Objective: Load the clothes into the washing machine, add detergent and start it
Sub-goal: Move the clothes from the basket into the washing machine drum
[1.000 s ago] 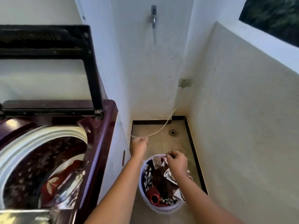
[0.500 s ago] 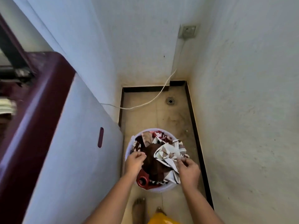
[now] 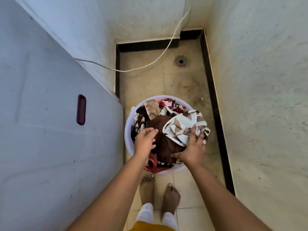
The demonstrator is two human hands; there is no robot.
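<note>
A white round basket (image 3: 129, 130) stands on the floor beside the washing machine, whose grey-white side panel (image 3: 41, 130) fills the left. The basket is heaped with clothes: a dark brown piece (image 3: 166, 139) in the middle, a white and brown patterned piece (image 3: 181, 127) on the right, a red and white one (image 3: 170, 105) at the back. A red object (image 3: 152, 164) shows at the near rim. My left hand (image 3: 145, 142) rests on the pile's left side, fingers spread. My right hand (image 3: 193, 152) lies on the right, fingers spread over the patterned cloth, thumb on the brown cloth.
The floor strip is narrow, with a white wall (image 3: 258, 97) close on the right and another at the back. A white cable (image 3: 150, 64) runs across the far floor. A floor drain (image 3: 181, 61) lies in the far corner. My bare feet (image 3: 160, 194) stand behind the basket.
My view has tilted down from the open washer drum to the basket. Both hands have dropped onto the clothes and their fingers have opened over the pile.
</note>
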